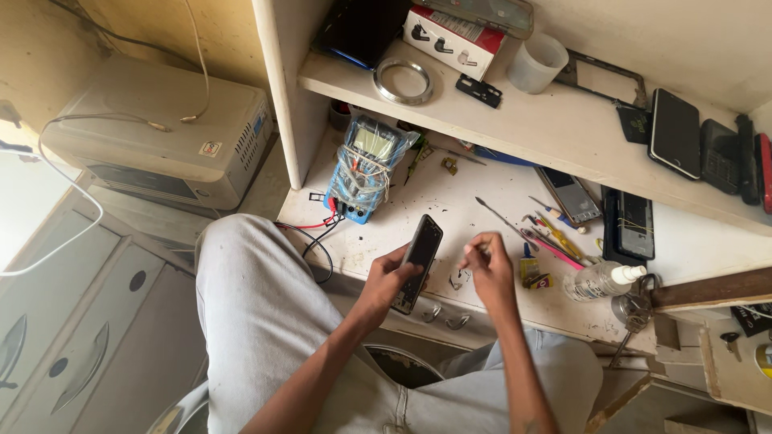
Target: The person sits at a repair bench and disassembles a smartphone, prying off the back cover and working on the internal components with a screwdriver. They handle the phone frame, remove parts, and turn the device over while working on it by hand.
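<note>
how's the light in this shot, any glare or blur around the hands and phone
Head view: daylight blows out the far left edge to white, while the desk is evenly lit with soft shadows. The phone in the left hand is sharp and shows no glare. The right hand is slightly soft at the fingertips. The wide lens bends the shelf edges.

White-red box (452,40) on shelf; dark phone screen (675,133) at right; meter display (371,143) below.
</note>
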